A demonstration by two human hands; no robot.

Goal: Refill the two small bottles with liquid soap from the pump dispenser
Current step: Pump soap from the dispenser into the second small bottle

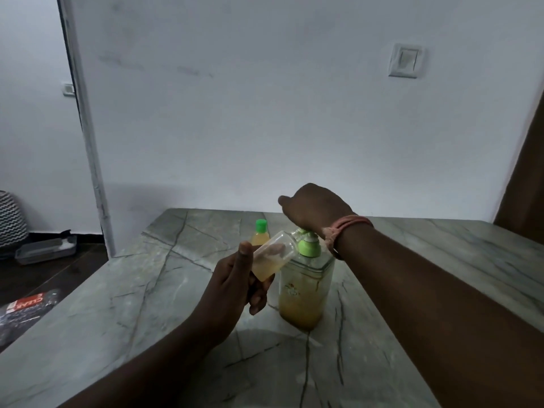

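Left hand: my left hand (235, 285) grips a small clear plastic bottle (272, 256), thumb up along its near side and fingers curled round its base.
Open bottle: uncapped, tilted with its mouth pointing toward 2 o'clock, right at the green nozzle of the pump; a little pale yellow soap sits in its lower end.
Right hand: my right hand (313, 209) rests on top of the pump head, heel of the palm on it, fingers curled loosely toward 10 o'clock; I cannot tell whether they close round anything.
Wrist: a pink thread band (347, 228) circles my right wrist.
Dispenser: the tall clear square pump dispenser with green collar and head (306, 285) stands upright on the grey veined marble table (147, 290), amber soap filling roughly its bottom third.
Second bottle: a small bottle with a green cap (260, 234), yellow soap inside, stands upright at 11 o'clock from the dispenser, behind the bottle I hold.
Wall: a white wall switch (406, 60) sits at 1 o'clock, high up.
Floor: at 9 o'clock, dark floor with a grey tray (47, 248).
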